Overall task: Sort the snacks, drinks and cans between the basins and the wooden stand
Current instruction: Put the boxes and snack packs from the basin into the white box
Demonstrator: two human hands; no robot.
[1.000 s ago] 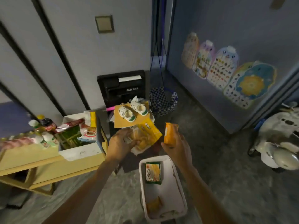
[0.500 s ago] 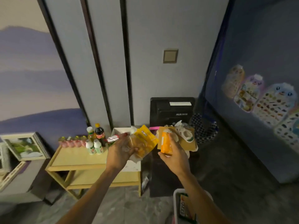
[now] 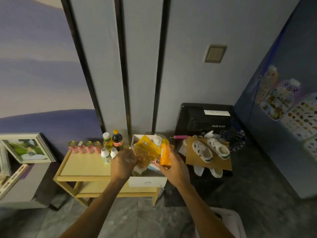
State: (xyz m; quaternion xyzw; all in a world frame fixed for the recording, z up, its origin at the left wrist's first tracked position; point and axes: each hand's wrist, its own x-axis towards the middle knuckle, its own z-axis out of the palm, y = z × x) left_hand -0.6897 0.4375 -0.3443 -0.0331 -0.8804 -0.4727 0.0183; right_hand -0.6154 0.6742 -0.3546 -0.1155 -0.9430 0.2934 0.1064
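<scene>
Orange packet point(image 3: 165, 155), yellow bag point(image 3: 145, 145) (part clear), pale wooden stand point(image 3: 82, 167), white shoes point(image 3: 202, 152)

Head-worn view, forward and down.

wooden stand point(image 3: 82, 169) front open, bottles point(image 3: 109, 148) (cans point(image 3: 84, 147) too) along back

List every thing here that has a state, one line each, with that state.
Left grip: holds the yellow bag above the white box.
Right grip: holds the orange pack.
White box: open, on the stand.
Cans: upright, in a row at the stand's back.
Cola bottle: upright, capped.
Shoes: openings up, on cardboard.
</scene>
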